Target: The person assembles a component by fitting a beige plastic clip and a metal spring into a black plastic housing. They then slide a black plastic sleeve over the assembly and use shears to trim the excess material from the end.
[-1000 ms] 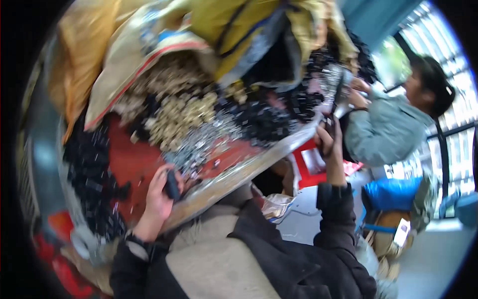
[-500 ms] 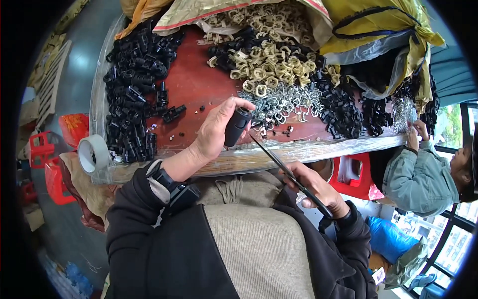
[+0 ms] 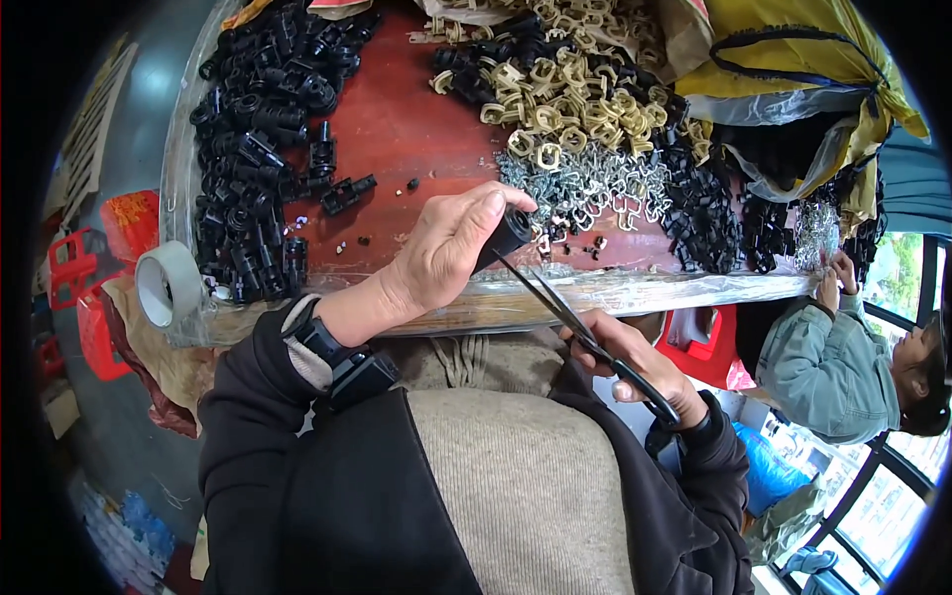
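Observation:
My left hand [image 3: 446, 248] is closed around a black cylindrical plastic part [image 3: 508, 236] above the table's near edge. Its round end faces up to the right, and the fingers hide much of its body. In my right hand [image 3: 635, 362] is a long, dark pair of tweezers [image 3: 567, 319], slanting up to the left. Their thin arms stand a little apart, with the tips just below the black part; whether they touch it I cannot tell. Just beyond my left hand lies a heap of small metal hooks [image 3: 585, 183], with cream plastic clips [image 3: 575, 109] behind it.
Black plastic fittings [image 3: 258, 149] are piled on the red tabletop [image 3: 397, 109] at left. A tape roll [image 3: 169, 285] stands at the near left corner. Small black pieces [image 3: 704, 223] and a yellow sack [image 3: 803, 59] lie to the right. A co-worker [image 3: 833, 357] sits at far right.
The black part has tilted, so its round end shows more. The tweezers' arms now appear spread apart, where they looked like one line. The whole view has shifted slightly.

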Available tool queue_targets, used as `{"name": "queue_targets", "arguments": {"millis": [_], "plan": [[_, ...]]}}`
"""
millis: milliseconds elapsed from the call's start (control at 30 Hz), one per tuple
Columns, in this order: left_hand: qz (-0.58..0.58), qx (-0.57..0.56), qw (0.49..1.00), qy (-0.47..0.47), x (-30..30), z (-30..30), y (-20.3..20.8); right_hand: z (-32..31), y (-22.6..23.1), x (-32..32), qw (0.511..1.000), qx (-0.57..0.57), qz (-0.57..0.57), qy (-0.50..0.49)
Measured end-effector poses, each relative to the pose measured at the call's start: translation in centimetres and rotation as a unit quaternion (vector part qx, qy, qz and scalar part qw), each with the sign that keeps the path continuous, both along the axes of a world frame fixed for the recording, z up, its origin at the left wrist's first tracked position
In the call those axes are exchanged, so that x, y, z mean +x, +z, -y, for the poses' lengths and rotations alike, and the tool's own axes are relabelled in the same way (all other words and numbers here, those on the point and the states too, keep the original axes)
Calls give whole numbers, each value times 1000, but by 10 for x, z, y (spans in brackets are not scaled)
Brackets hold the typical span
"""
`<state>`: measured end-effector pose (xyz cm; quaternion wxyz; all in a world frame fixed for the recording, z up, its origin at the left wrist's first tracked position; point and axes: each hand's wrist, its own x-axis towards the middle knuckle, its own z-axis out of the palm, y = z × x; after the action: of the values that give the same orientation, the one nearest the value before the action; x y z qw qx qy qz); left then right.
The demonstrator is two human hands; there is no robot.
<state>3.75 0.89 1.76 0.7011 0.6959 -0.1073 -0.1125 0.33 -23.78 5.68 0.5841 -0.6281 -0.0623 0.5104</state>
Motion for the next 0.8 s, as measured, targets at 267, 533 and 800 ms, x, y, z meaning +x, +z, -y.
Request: {"name": "queue_targets", "arguments": {"millis": [267,533,800], "plan": [[53,41,998,4,-3,2,-1,8,-3,-8,999,19,-34,-7],[196,134,971,-25,-5,2,-5,11,-5,-22,981,98,-154,-66],[248,202,946,-50,-10,3,-11,9,0,-39,933,134,-294,-158]]}}
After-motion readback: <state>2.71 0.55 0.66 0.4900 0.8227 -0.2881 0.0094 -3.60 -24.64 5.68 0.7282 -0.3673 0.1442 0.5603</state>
